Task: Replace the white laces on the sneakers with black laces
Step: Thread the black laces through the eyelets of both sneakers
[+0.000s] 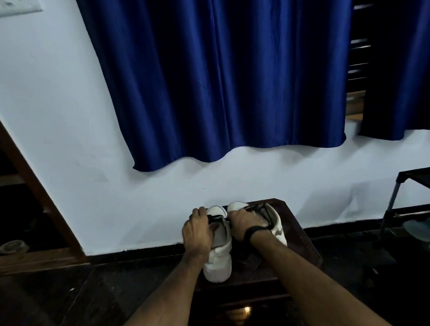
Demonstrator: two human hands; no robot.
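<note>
Two white sneakers stand side by side on a small dark wooden table (301, 241), toes toward the wall. The left sneaker (219, 265) carries a black lace (215, 217) across its upper eyelets. My left hand (198, 231) grips the lace at the sneaker's left side, fingers curled over it. My right hand (242, 223), with a black band on the wrist, pinches the other end of the same lace at the sneaker's right side. The right sneaker (276, 223) is threaded with a black lace (263, 211) and lies partly hidden behind my right hand.
The table stands against a white wall under a blue curtain (224, 77). A dark metal rack (417, 194) stands at the right. A wooden door frame (30, 180) runs down the left. The floor is dark.
</note>
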